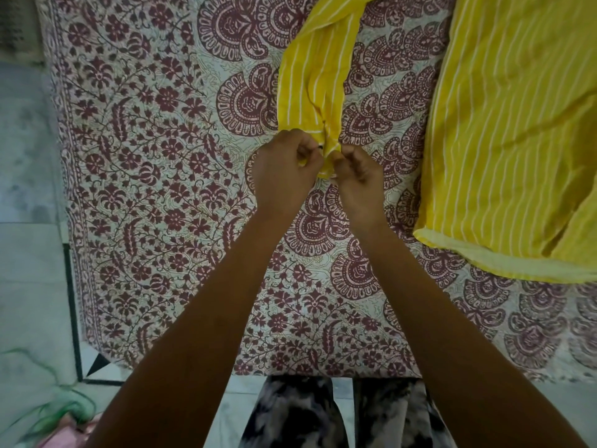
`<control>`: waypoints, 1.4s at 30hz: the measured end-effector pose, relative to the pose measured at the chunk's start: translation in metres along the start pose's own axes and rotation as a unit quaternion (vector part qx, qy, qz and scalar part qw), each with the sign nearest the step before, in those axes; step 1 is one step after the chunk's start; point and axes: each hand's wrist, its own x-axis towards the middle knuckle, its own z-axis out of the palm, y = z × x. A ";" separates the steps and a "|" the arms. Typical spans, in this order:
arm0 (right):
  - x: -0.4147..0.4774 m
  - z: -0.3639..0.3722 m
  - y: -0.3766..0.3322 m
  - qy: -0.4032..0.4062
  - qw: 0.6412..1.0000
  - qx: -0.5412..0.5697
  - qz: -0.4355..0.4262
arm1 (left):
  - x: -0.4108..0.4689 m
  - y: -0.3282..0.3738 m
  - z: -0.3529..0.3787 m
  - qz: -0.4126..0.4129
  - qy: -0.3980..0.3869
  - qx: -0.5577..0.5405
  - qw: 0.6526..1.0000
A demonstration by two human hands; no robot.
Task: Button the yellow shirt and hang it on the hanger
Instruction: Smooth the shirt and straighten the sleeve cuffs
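Note:
The yellow shirt (510,130) with thin white stripes lies spread on the bed at the right. One long sleeve (315,79) of it stretches from the top down to the middle. At the sleeve's cuff (330,147), my left hand (284,169) and my right hand (358,179) both pinch the fabric from either side. A small dark button shows between the fingertips of my left hand. No hanger is in view.
A maroon floral bedsheet (168,176) covers the bed. Pale tiled floor (29,195) runs along the left, with green cord and pink cloth (61,421) at the bottom left. My patterned trouser legs (339,415) stand at the bed's near edge.

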 end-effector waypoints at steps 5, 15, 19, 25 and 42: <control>-0.003 -0.007 -0.008 -0.036 0.998 0.049 0.009 | -0.003 0.010 -0.002 0.014 -0.013 0.061 0.998; 0.001 -0.025 -0.021 -0.065 0.996 0.050 0.030 | -0.007 0.023 0.004 0.011 -0.001 0.049 0.999; 0.000 -0.030 -0.017 -0.087 0.996 -0.001 -0.017 | -0.009 0.023 0.007 0.019 -0.002 0.047 0.999; -0.003 -0.038 -0.020 -0.076 0.994 0.070 0.045 | -0.007 0.019 0.006 0.033 -0.058 0.036 0.997; 0.001 -0.030 -0.008 0.030 0.910 -0.323 -0.258 | -0.024 0.038 0.012 -0.268 -0.048 -0.378 0.885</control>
